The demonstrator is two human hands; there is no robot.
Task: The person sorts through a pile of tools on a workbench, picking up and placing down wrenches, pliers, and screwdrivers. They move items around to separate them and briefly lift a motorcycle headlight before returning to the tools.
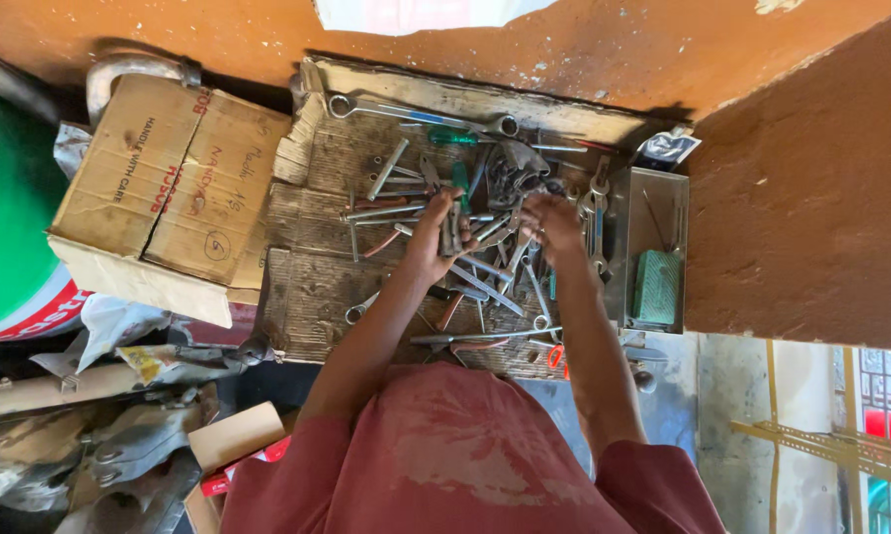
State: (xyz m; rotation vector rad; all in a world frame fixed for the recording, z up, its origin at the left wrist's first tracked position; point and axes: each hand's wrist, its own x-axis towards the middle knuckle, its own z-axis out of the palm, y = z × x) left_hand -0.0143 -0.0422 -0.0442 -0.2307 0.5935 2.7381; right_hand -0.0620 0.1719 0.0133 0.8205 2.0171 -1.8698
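On the worn wooden table [312, 287], amid a loose heap of spanners and drivers, the left hand [434, 237] is clamped round a small dark metal tool [452, 235], fingers curled over its shaft. The right hand [552, 222] rests fingers-down on the pile just right of it; whether it has closed on anything I cannot tell, since the fingertips are buried among the steel.

The held tool looks like bare steel: stiff, fairly heavy for its size, likely smooth and perhaps oily, so a full wrap round the middle of the shaft seems the surest hold. It will not bend or break, but it could snag on its neighbours as it lifts.

Beyond the left hand lie a green-handled screwdriver [453, 137] and a long ring spanner [406, 111] against the far edge. Crossed spanners crowd under and between both hands and stand in the way of any clean pick. To the right of the right hand sits an open metal box [625, 247] holding a green block [656, 287]. Left of the left hand, well apart, lies a cardboard box [164, 188].
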